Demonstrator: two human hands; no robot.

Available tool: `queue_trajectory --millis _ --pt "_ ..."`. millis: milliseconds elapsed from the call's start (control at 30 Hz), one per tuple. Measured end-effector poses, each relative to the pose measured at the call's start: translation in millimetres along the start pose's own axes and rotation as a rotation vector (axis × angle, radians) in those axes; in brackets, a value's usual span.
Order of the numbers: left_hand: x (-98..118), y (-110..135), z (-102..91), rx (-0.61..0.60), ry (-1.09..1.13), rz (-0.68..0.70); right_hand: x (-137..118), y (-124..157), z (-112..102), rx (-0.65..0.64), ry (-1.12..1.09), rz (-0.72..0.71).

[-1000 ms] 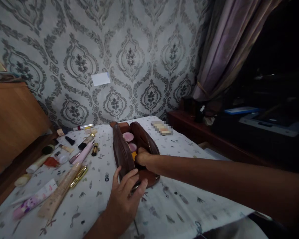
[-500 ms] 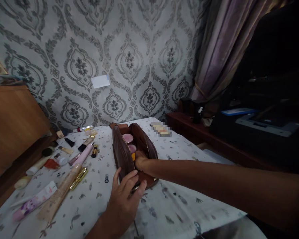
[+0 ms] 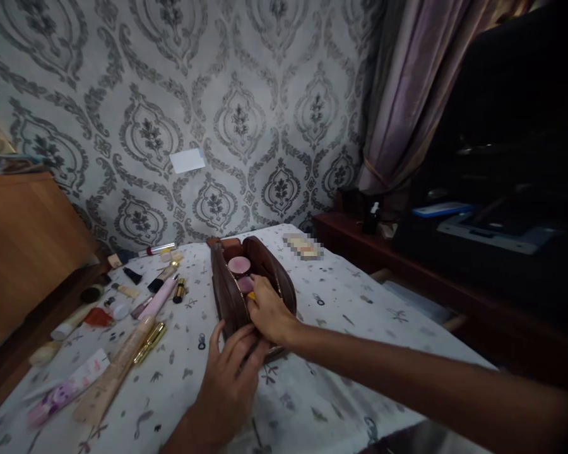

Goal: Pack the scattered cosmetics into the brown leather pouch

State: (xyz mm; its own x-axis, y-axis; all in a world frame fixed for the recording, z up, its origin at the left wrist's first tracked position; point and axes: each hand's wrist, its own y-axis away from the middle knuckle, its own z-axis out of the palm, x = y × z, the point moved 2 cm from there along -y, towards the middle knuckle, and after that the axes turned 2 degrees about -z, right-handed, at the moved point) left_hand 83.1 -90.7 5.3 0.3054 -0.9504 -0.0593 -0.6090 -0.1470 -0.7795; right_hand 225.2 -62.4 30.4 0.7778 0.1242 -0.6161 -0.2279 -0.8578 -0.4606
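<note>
A brown leather pouch (image 3: 227, 296) lies open on the white patterned cloth (image 3: 341, 296). Two round pink compacts (image 3: 239, 265) show in its mouth. My left hand (image 3: 230, 372) grips the pouch's near end, fingers curled round it. My right hand (image 3: 269, 310) rests on the opening's near part, mostly out of the pouch. Its fingers are curled together at a small yellow item (image 3: 250, 295); I cannot tell whether they hold it.
Loose cosmetics lie left of the pouch: a pink tube (image 3: 158, 298), a gold lipstick (image 3: 150, 335), a beige tube (image 3: 113, 373), a printed pink tube (image 3: 66, 388) and several small pots. A wooden panel (image 3: 23, 246) stands at left, a dark shelf (image 3: 407, 268) and curtain (image 3: 407, 94) at right.
My right hand has drawn up out of the pouch; its back and fingers now show above the opening. My left hand stays on the near end. The view has shifted slightly.
</note>
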Motion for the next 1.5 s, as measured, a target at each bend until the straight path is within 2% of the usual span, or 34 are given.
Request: queue_trajectory --millis 133,233,300,400,567,667,767,833,933,1133,1233,1300,1500 --pt "-3 5 -4.1 0.018 -0.027 -0.012 -36 49 -19 0.104 0.035 -0.263" --pt "-11 11 -11.5 0.068 -0.116 -0.012 -55 78 -9 0.021 0.079 -0.498" --pt "-21 14 -17.6 0.047 -0.188 -0.076 -60 87 5 -0.053 0.082 -0.579" --pt "-35 20 -26.6 -0.026 -0.305 -0.160 -64 90 24 -0.095 0.077 -0.578" --pt "-55 28 -32.9 -0.084 -0.399 -0.134 -73 84 44 -0.070 0.051 -0.600" --pt "-70 35 -29.5 -0.143 -0.506 -0.195 -73 78 58 -0.043 0.028 -0.595" --pt "-83 45 -21.7 -0.276 -0.629 -0.279 -68 72 77 0.012 0.018 -0.482" --pt "-90 53 -16.3 -0.357 -0.681 -0.313 -64 70 90 0.000 0.032 -0.400" --pt "-95 64 -11.1 -0.426 -0.714 -0.377 -62 69 105 -0.050 0.018 -0.396" --pt "-96 73 -6.8 -0.413 -0.660 -0.467 -55 50 115 0.023 -0.030 -0.419" --pt "-97 76 -5.1 -0.390 -0.660 -0.462 -54 46 122 -0.012 -0.023 -0.440" --pt "-98 77 -5.2 -0.411 -0.667 -0.480 -53 47 126 -0.040 -0.039 -0.461" --pt "-94 77 -4.5 -0.469 -0.678 -0.502 -46 44 125 -0.012 -0.119 -0.463"
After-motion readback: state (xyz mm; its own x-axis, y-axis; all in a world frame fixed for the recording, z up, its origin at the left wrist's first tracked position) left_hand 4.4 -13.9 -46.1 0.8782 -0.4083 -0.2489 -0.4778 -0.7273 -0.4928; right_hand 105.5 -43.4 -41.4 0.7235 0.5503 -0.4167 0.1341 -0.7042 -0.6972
